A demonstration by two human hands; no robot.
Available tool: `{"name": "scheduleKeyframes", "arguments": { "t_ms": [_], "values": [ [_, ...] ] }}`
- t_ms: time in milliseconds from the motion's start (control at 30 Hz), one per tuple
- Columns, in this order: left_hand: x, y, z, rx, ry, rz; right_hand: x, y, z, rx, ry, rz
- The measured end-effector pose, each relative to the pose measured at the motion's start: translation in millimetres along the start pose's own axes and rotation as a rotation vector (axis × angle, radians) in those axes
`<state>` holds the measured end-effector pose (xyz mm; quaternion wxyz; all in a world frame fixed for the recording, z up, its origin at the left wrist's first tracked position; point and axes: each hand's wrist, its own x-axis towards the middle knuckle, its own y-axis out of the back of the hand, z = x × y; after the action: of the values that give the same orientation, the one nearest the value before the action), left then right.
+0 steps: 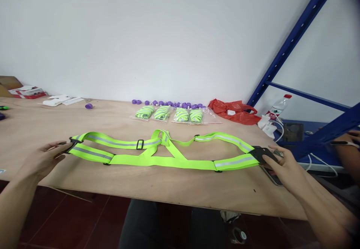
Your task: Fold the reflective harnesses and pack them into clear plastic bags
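A neon-green reflective strap harness (163, 155) with grey stripes lies stretched flat across the wooden table (174, 189). My left hand (46, 158) rests at its left end, fingertips pinching the black buckle there. My right hand (281, 164) holds the black end piece (260, 153) at the right end, fingers closed over it, above a dark phone (271, 176) lying on the table.
Several bagged green straps (168, 114) and a row of purple caps (168, 103) sit at the back. A red plastic bag (236, 111), a water bottle (278, 106) and white chargers are at right. Blue shelving (298, 31) rises there; another person's arm (347, 147) shows at far right.
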<state>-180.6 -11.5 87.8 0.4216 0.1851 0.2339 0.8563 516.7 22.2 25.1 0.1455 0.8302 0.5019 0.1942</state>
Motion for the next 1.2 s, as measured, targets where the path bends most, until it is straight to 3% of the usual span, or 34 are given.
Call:
{"name": "scheduleKeyframes", "arguments": {
  "t_ms": [67, 133, 233, 367, 433, 500, 567, 633, 767, 867, 1033, 1200],
  "values": [
    [-1.7, -7.8, 11.2, 0.027, 0.032, 0.068, 2.0, -0.8, -7.9, -0.260, 0.096, 0.043],
    [-9.7, -21.3, 30.5, 0.160, -0.020, 0.118, -1.3, -7.7, -20.7, -0.573, 0.293, 0.066],
    [-38.0, -62.1, 62.5, 0.309, -0.468, 0.053, -19.8, -36.9, -40.2, -0.821, 0.664, -0.022],
    [-96.1, -147.9, 84.3, 0.429, -0.963, -0.185, -55.9, -92.8, -48.7, -0.823, 0.935, -0.236],
    [-121.6, -184.5, 83.4, 0.531, -1.040, -0.303, -67.6, -109.9, -45.1, -0.764, 0.983, -0.317],
    [-137.8, -204.7, 77.1, 0.494, -1.033, -0.367, -70.9, -112.0, -39.3, -0.683, 0.980, -0.344],
    [-142.9, -207.1, 68.1, 0.396, -1.032, -0.447, -67.5, -100.3, -34.2, -0.596, 0.907, -0.310],
    [-139.5, -197.8, 58.9, 0.315, -1.026, -0.487, -61.0, -81.6, -31.9, -0.524, 0.781, -0.279],
    [-127.4, -177.8, 47.6, 0.310, -0.927, -0.492, -52.5, -54.2, -34.9, -0.491, 0.555, -0.396],
    [-126.4, -177.7, 47.0, 0.308, -0.856, -0.541, -55.1, -55.9, -36.8, -0.498, 0.476, -0.474],
    [-134.5, -192.2, 54.7, 0.252, -0.784, -0.570, -63.1, -75.2, -35.5, -0.450, 0.435, -0.448],
    [-132.2, -197.6, 55.6, 0.188, -0.803, -0.596, -59.0, -77.2, -34.7, -0.310, 0.396, -0.474]
  ]
}}
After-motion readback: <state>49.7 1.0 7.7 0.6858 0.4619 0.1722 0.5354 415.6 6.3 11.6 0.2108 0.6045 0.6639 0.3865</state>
